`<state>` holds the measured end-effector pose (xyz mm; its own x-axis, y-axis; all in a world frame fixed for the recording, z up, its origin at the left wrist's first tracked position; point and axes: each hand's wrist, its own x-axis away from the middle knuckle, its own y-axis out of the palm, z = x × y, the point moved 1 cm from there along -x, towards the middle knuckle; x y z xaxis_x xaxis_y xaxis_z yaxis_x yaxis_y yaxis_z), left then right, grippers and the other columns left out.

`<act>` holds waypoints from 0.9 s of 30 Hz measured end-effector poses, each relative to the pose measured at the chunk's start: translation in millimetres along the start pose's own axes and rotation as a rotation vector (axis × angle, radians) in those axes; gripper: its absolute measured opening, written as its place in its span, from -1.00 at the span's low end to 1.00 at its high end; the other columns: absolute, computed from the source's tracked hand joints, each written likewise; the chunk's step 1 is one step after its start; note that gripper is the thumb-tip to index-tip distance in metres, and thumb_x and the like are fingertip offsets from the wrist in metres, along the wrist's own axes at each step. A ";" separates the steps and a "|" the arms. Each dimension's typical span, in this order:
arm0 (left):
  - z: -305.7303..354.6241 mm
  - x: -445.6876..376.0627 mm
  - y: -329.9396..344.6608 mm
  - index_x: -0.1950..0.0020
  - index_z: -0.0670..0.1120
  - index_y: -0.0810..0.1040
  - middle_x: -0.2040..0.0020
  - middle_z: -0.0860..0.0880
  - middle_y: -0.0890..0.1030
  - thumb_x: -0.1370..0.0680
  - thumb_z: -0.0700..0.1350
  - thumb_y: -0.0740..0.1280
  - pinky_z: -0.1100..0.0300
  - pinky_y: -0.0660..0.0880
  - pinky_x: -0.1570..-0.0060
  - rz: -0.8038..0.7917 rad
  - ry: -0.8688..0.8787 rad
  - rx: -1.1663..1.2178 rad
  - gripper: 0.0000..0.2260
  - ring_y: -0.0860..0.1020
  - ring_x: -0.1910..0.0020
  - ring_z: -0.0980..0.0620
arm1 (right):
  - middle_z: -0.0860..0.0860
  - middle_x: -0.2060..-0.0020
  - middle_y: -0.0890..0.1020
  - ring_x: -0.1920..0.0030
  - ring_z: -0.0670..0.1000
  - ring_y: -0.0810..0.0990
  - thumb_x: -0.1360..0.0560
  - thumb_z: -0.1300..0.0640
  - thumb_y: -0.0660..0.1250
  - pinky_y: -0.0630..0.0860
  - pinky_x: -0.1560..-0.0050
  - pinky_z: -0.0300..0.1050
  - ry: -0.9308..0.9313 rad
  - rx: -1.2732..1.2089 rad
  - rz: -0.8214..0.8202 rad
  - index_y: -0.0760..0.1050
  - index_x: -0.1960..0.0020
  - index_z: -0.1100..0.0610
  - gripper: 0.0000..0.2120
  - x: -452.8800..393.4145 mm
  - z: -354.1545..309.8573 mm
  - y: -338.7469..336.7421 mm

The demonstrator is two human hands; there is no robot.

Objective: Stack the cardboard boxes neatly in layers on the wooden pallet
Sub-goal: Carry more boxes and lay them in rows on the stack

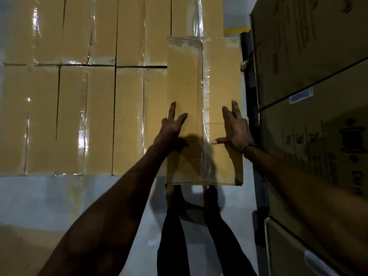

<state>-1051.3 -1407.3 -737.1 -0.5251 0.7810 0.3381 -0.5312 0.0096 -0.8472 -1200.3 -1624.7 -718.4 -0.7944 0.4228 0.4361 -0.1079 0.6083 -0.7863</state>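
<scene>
Both hands' fingers (227, 114) press flat atop box (185, 76).

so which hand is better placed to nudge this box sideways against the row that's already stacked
Right. The right hand lies flat on the box near its outer edge, away from the stacked row, so it could probably push toward it. The left hand rests on the side nearest the row.
</scene>
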 end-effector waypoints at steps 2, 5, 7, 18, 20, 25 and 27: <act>6.5 2.7 -5.8 -0.67 0.08 0.06 -0.67 -0.08 0.09 -0.52 0.26 0.43 -0.12 0.27 -0.51 -0.009 -0.140 0.085 -0.14 0.19 -0.60 -0.19 | 0.00 -0.66 -0.20 -0.58 0.37 0.09 -0.19 -0.16 0.70 0.21 -0.51 0.34 -0.023 -0.010 0.004 0.01 -0.67 -0.02 0.28 2.9 4.4 1.5; 19.1 20.1 -12.2 -0.65 0.03 0.16 -0.68 -0.02 -0.03 -0.55 0.05 0.49 -0.01 0.35 -0.46 0.003 -0.191 0.220 -0.23 0.17 -0.60 -0.16 | 0.01 -0.66 -0.18 -0.58 0.35 0.10 -0.20 -0.17 0.69 0.23 -0.52 0.33 -0.047 -0.029 0.004 0.04 -0.67 -0.01 0.24 12.9 7.9 4.0; 21.0 39.2 -7.7 -0.62 -0.02 0.24 -0.68 -0.05 -0.22 -0.45 -0.13 0.59 -0.09 0.34 -0.50 0.004 -0.152 0.159 -0.18 0.09 -0.62 -0.22 | 0.01 -0.66 -0.17 -0.59 0.34 0.09 -0.20 -0.18 0.69 0.23 -0.53 0.34 -0.053 -0.025 -0.008 0.04 -0.67 -0.01 0.25 23.3 11.1 6.0; 30.1 113.4 15.0 -0.57 -0.12 0.37 -0.66 -0.26 0.01 -0.47 -0.09 0.58 -0.02 0.32 -0.48 0.112 -0.144 0.214 -0.28 0.29 -0.56 -0.21 | 0.09 -0.67 -0.06 -0.61 0.22 0.13 -0.36 -0.06 0.64 0.18 -0.55 0.14 -0.109 -0.073 0.047 0.14 -0.65 0.12 0.04 95.9 28.9 32.3; 28.4 113.7 16.2 -0.57 -0.16 0.37 -0.62 -0.29 0.17 -0.47 -0.10 0.58 -0.02 0.27 -0.50 0.117 -0.137 0.214 -0.28 0.19 -0.60 -0.23 | 0.11 -0.66 -0.04 -0.62 0.20 0.10 -0.38 -0.07 0.62 0.13 -0.57 0.10 -0.111 -0.064 0.063 0.15 -0.64 0.14 0.02 99.3 31.8 35.7; 16.4 113.1 17.8 -0.57 -0.17 0.35 -0.61 -0.31 0.19 -0.47 -0.10 0.56 -0.01 0.20 -0.51 0.111 -0.122 0.249 -0.28 0.06 -0.64 -0.21 | 0.16 -0.66 0.01 -0.61 0.24 0.10 -0.39 -0.08 0.61 0.09 -0.58 0.11 -0.127 -0.045 0.077 0.19 -0.63 0.17 -0.02 96.6 37.5 42.8; 12.4 112.4 18.0 -0.58 -0.15 0.35 -0.63 -0.31 0.12 -0.46 -0.11 0.57 -0.04 0.24 -0.51 0.087 -0.125 0.258 -0.26 0.10 -0.63 -0.23 | 0.18 -0.65 0.04 -0.61 0.26 0.12 -0.37 -0.13 0.61 0.11 -0.60 0.18 -0.130 -0.031 0.071 0.20 -0.62 0.18 -0.01 93.9 39.1 43.0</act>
<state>-1128.1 -1327.0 -709.2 -0.6454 0.6889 0.3300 -0.6237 -0.2258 -0.7483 -1302.9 -1585.1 -728.4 -0.8705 0.3756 0.3180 -0.0319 0.6017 -0.7981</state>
